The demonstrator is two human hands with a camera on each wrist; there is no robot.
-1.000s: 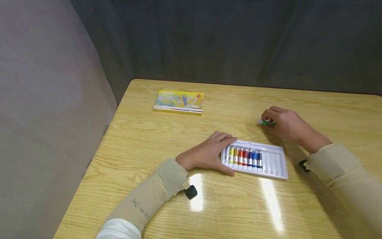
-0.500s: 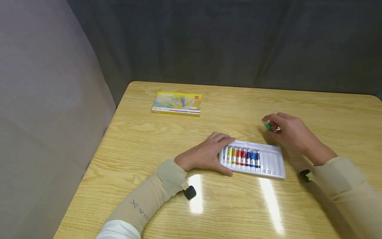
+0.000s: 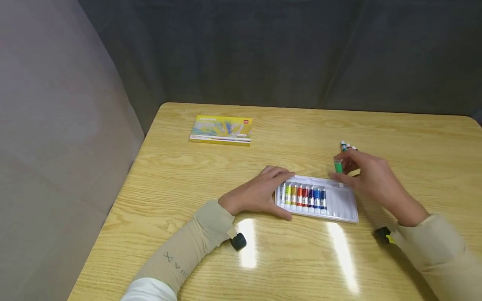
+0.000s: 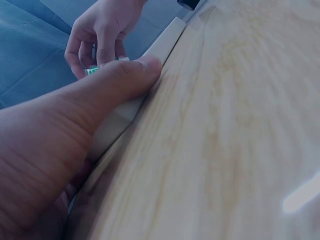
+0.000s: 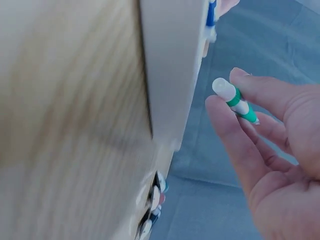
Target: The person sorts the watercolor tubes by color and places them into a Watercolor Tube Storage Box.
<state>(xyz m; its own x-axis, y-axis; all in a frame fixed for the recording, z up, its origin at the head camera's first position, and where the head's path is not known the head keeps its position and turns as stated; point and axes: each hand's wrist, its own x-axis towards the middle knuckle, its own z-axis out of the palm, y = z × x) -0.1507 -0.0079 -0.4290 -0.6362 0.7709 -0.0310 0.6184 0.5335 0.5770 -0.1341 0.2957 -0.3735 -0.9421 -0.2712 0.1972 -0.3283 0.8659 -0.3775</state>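
A white plastic tray (image 3: 340,202) lies on the table with a row of paint tubes (image 3: 299,197) in its left slots; the slots at its right end are bare. My left hand (image 3: 260,194) holds the tray's left end, thumb along the near side and fingers at the far side. Over the tray's far right corner, my right hand (image 3: 370,173) pinches a green paint tube (image 5: 239,102) between thumb and fingertips. The tube stands roughly upright, its white cap toward the thumb side in the right wrist view. Its lower end is close to the tray; contact cannot be told.
Several loose paint tubes (image 3: 343,146) lie behind my right hand, partly hidden by it. A yellow paint box (image 3: 221,130) rests at the back left of the wooden table (image 3: 180,179). A dark curtain (image 3: 241,54) hangs behind the table's far edge.
My right hand has come nearer, to the tray's far right corner, turning the green paint tube from lying flat to upright. Loose tubes behind it are now exposed. The left hand keeps its hold.
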